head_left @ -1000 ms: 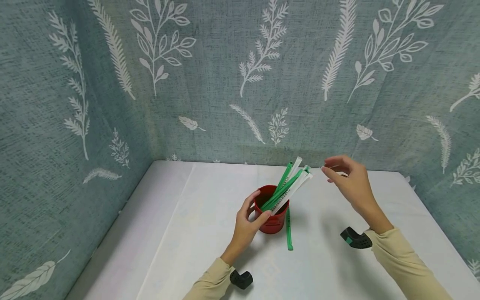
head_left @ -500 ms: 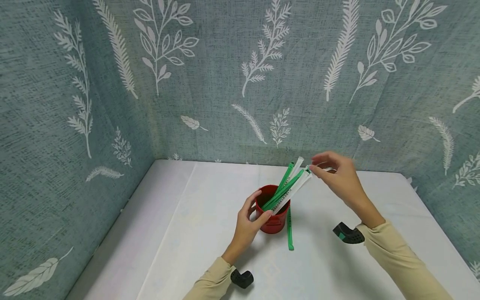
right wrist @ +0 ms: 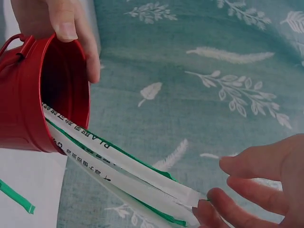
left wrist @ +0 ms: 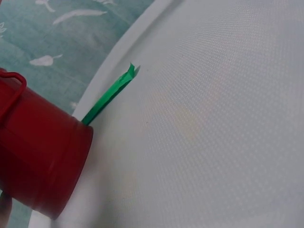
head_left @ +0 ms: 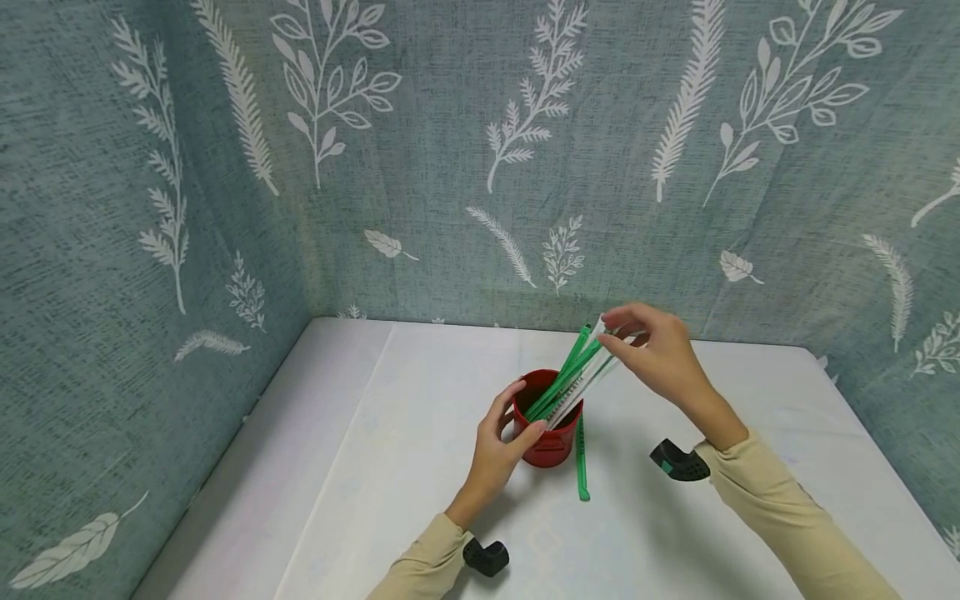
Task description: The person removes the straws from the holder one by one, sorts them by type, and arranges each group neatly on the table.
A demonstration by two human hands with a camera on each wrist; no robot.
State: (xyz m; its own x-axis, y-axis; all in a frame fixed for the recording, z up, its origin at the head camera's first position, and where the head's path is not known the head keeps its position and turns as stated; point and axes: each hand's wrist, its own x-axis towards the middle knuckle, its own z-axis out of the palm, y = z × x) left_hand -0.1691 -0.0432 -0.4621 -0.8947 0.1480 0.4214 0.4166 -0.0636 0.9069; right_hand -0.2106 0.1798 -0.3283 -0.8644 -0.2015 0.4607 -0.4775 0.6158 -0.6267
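Observation:
A small red bucket (head_left: 551, 446) stands on the white table (head_left: 375, 467). My left hand (head_left: 523, 412) grips its near rim, thumb outside and fingers over the edge; those fingers (right wrist: 71, 28) show at the rim in the right wrist view. Several wrapped straws (head_left: 573, 382), green and white, lean out of the bucket toward the upper right. My right hand (head_left: 609, 331) pinches their top ends, where its fingertips (right wrist: 209, 202) meet the wrapper tips of the wrapped straws (right wrist: 123, 173). One green straw (head_left: 581, 467) lies flat beside the bucket (left wrist: 38, 156), also in the left wrist view as a green straw (left wrist: 109, 95).
Teal fabric walls with white leaf prints (head_left: 480, 167) close in the table at the back and left. Black wrist camera mounts (head_left: 678, 461) sit at my cuffs. The table's right edge (head_left: 862, 433) runs near my right sleeve.
My right hand has moved left from open air onto the tops of the straws and closed its fingertips on them. The left hand and the bucket have stayed in place.

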